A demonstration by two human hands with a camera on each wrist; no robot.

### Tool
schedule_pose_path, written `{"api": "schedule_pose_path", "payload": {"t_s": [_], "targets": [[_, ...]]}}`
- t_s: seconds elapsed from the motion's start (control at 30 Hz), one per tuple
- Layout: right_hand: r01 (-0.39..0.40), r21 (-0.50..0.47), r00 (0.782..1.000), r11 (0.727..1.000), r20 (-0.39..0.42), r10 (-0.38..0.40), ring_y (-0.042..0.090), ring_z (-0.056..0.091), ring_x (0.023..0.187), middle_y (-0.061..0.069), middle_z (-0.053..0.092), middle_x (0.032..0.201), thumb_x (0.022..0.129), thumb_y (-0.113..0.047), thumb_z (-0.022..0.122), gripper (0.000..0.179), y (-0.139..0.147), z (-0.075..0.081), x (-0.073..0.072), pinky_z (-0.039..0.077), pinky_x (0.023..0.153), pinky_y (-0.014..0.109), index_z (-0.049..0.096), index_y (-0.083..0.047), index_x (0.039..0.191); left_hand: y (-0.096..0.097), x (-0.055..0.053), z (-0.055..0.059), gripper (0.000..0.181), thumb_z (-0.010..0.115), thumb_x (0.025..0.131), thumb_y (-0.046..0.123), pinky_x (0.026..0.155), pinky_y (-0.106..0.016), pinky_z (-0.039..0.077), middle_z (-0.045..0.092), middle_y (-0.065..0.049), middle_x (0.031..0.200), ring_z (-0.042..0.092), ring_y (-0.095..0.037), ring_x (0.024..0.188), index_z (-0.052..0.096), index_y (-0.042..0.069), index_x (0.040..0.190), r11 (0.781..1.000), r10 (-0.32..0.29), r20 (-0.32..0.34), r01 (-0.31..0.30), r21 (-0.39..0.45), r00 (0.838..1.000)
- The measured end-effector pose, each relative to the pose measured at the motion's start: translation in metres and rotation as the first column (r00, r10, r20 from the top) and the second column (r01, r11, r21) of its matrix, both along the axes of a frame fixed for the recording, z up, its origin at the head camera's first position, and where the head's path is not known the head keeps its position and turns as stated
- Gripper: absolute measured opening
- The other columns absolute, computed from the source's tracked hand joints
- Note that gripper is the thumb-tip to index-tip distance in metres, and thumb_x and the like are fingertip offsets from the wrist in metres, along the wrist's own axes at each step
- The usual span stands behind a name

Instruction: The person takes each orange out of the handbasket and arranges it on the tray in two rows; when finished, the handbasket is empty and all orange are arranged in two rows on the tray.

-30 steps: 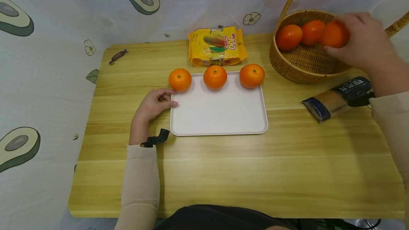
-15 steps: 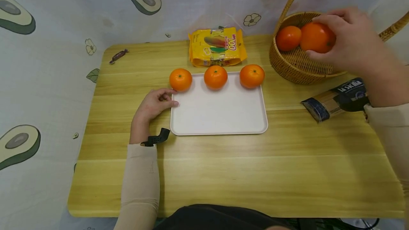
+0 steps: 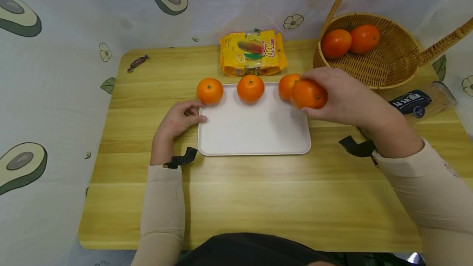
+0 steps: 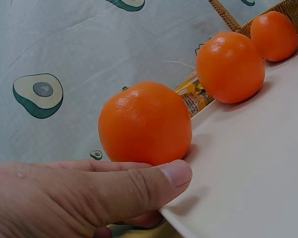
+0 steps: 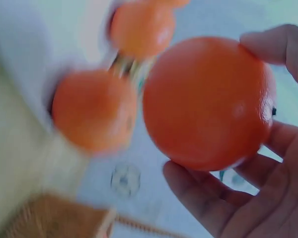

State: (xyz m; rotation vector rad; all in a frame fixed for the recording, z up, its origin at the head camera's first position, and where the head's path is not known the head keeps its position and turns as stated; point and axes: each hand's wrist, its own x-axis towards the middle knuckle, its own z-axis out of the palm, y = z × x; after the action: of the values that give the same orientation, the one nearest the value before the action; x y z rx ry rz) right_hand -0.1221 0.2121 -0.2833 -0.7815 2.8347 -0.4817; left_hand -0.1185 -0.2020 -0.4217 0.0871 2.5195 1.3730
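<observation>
My right hand [image 3: 341, 97] holds an orange [image 3: 309, 94] over the back right corner of the white tray [image 3: 255, 134], thumb and fingers round its sides in the right wrist view. In the head view the held orange partly covers the right-hand orange [image 3: 288, 85] of three along the tray's back edge. The middle orange [image 3: 251, 88] and the left orange [image 3: 210, 91] are fully visible there. My left hand [image 3: 177, 120] pinches the tray's left rim, with its thumb [image 4: 171, 176] on top and its fingers close under the left orange.
The wicker basket [image 3: 391, 67] at the back right has two orange-red fruits [image 3: 351, 42] inside and a tall handle. A yellow snack packet [image 3: 253, 52] stands behind the tray. A pasta bag [image 3: 412, 101] lies partly behind the right forearm. A wrapped candy [image 3: 138, 63] lies at the back left.
My right hand has lifted the orange out of the basket and carried it left and toward me, over the tray's back right corner. The left hand has stayed at the tray.
</observation>
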Motion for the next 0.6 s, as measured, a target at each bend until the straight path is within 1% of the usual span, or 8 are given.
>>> {"api": "schedule_pose_path", "payload": {"t_s": [0.1, 0.17, 0.23, 0.33, 0.47, 0.6], "targets": [[-0.059, -0.032, 0.994, 0.998, 0.093, 0.061, 0.032, 0.055, 0.117, 0.014, 0.060, 0.135, 0.081, -0.028, 0.085, 0.067, -0.019, -0.012, 0.010, 0.046, 0.100, 0.054, 0.056, -0.008, 0.139, -0.001, -0.001, 0.000, 0.039, 0.083, 0.088, 0.024, 0.073, -0.025, 0.042, 0.062, -0.007, 0.090, 0.052, -0.023, 0.082, 0.072, 0.009, 0.122, 1.000, 0.001, -0.003, -0.001, -0.005, 1.000], [-0.099, -0.067, 0.983, 0.993, 0.147, 0.108, 0.028, 0.055, 0.121, 0.010, 0.060, 0.137, 0.082, -0.029, 0.083, 0.065, -0.031, -0.022, 0.014, 0.045, 0.104, 0.052, 0.057, -0.010, 0.139, -0.001, -0.001, 0.000, 0.040, 0.083, 0.087, 0.023, 0.073, -0.026, 0.042, 0.063, -0.007, 0.090, 0.052, -0.023, 0.082, 0.072, 0.009, 0.122, 1.000, 0.002, -0.006, -0.002, -0.007, 1.000], [-0.131, -0.104, 0.971, 0.986, 0.185, 0.149, 0.024, 0.055, 0.124, 0.006, 0.060, 0.139, 0.083, -0.031, 0.082, 0.064, -0.043, -0.033, 0.018, 0.044, 0.108, 0.050, 0.057, -0.011, 0.139, 0.000, 0.000, 0.001, 0.039, 0.083, 0.087, 0.023, 0.073, -0.026, 0.042, 0.063, -0.006, 0.089, 0.052, -0.022, 0.082, 0.071, 0.009, 0.122, 1.000, 0.003, -0.006, -0.003, -0.010, 1.000], [-0.162, -0.169, 0.958, 0.972, 0.210, 0.196, 0.020, 0.054, 0.123, 0.002, 0.059, 0.138, 0.084, -0.034, 0.082, 0.063, -0.062, -0.046, 0.022, 0.045, 0.108, 0.047, 0.058, -0.014, 0.138, 0.000, 0.000, 0.000, 0.040, 0.083, 0.087, 0.023, 0.073, -0.026, 0.042, 0.063, -0.004, 0.088, 0.052, -0.021, 0.081, 0.071, 0.009, 0.123, 1.000, 0.006, -0.003, -0.006, -0.014, 1.000], [-0.162, -0.254, 0.954, 0.954, 0.206, 0.216, 0.019, 0.054, 0.122, 0.003, 0.056, 0.138, 0.083, -0.037, 0.081, 0.064, -0.087, -0.055, 0.026, 0.045, 0.107, 0.044, 0.057, -0.015, 0.138, 0.000, 0.000, 0.000, 0.040, 0.083, 0.087, 0.023, 0.073, -0.027, 0.042, 0.064, -0.004, 0.088, 0.052, -0.020, 0.081, 0.071, 0.009, 0.123, 1.000, 0.005, -0.003, -0.005, -0.022, 1.000], [-0.111, -0.291, 0.958, 0.950, 0.223, 0.181, 0.020, 0.055, 0.119, 0.004, 0.053, 0.137, 0.083, -0.039, 0.081, 0.065, -0.112, -0.060, 0.027, 0.045, 0.108, 0.044, 0.055, -0.017, 0.138, 0.000, 0.000, -0.001, 0.039, 0.083, 0.087, 0.024, 0.073, -0.027, 0.042, 0.064, -0.003, 0.088, 0.053, -0.020, 0.081, 0.072, 0.010, 0.122, 1.000, 0.001, -0.003, -0.002, -0.031, 1.000]]}}
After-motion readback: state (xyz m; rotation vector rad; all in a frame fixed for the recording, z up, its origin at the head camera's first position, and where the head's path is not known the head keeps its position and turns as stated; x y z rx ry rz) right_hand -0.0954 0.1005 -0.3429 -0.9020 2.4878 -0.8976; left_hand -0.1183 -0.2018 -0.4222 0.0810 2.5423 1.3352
